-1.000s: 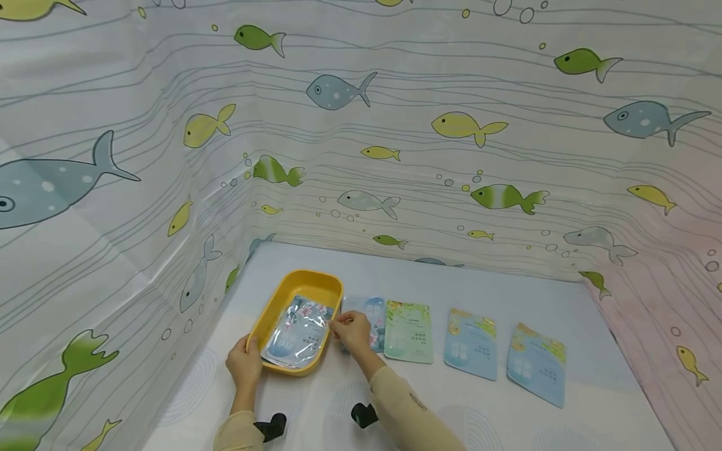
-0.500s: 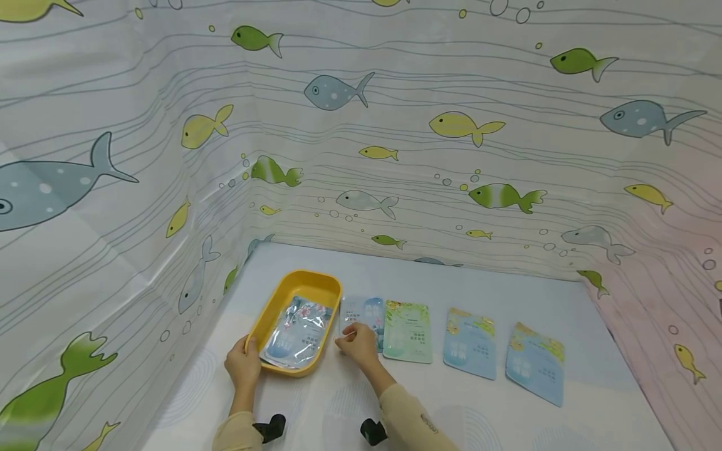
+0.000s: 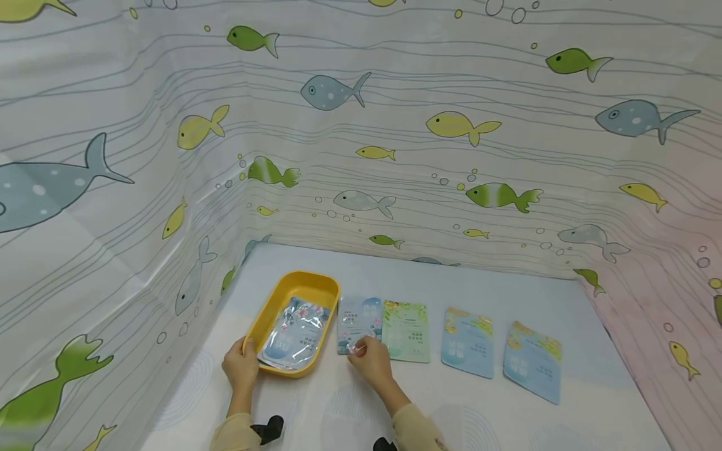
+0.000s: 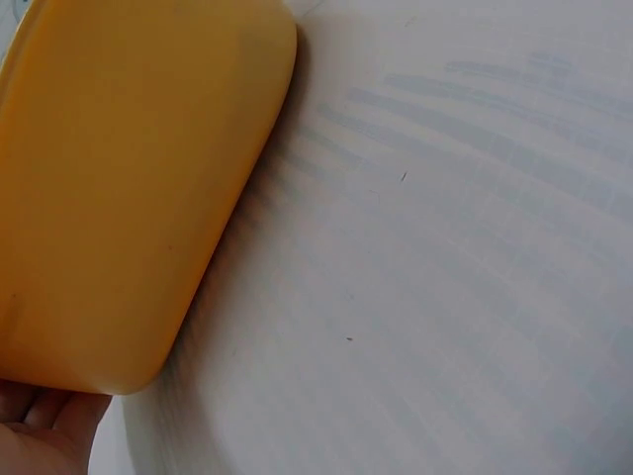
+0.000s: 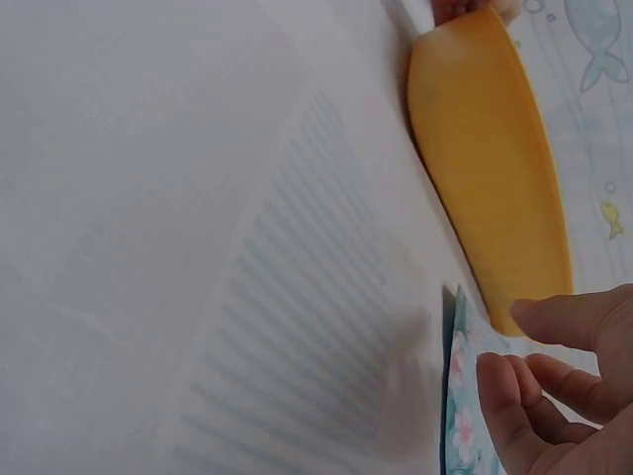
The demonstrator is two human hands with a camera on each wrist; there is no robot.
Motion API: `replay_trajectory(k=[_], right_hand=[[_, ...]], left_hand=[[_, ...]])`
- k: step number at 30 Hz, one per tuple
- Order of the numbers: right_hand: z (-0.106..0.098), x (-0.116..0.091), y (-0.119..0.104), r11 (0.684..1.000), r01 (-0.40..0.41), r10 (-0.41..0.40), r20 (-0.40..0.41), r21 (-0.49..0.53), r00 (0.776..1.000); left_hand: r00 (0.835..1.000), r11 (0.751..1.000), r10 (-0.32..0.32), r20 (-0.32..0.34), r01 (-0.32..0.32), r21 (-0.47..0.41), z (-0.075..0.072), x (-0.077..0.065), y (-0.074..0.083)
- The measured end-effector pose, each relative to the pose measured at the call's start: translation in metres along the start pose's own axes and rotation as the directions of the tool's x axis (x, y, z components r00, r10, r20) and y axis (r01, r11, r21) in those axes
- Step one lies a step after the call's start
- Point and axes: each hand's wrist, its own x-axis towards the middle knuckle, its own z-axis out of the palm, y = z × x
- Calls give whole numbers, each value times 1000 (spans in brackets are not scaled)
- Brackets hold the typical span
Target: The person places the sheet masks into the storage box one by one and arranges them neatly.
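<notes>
My left hand (image 3: 241, 364) grips the near left corner of a yellow plastic tray (image 3: 310, 290). Inside the tray lie shiny blue sachets (image 3: 296, 335) with pink flowers, stacked towards its near end; how many cannot be seen. Just right of the tray, a blue flowered sachet (image 3: 359, 316) lies flat on the table. Over that sachet's near right corner hovers my right hand (image 3: 373, 363). In the right wrist view its thumb (image 5: 564, 319) and bent fingers (image 5: 509, 401) stand apart, with nothing between them.
A green sachet (image 3: 406, 332) lies right beside the flowered one. Further right are two blue sachets with yellow flowers, one (image 3: 467, 343) nearer the middle and another (image 3: 533, 363) slightly tilted. A fish-patterned sheet (image 3: 417, 156) walls the back and sides of the white table (image 3: 293, 413).
My right hand has moved away from the tray's right rim, rightward and nearer to me, uncovering the flowered sachet. The left hand keeps its grip on the tray, which has stayed in place.
</notes>
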Motion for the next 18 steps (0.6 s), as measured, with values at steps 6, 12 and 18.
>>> replay_trajectory(k=[6,12,18], right_hand=[[-3,-7,9,1000,-20,19,-6,-8,1000],[-4,-16,16,997,-64,64,4,-34,998],[-3,-26,23,994,-47,46,-13,-98,999]], left_hand=[[1000,1000,-1,5,1,9,0,0,0],[1000,1000,-15,11,15,3,-1,-1,1],[1000,1000,-19,9,19,-7,0,0,1]])
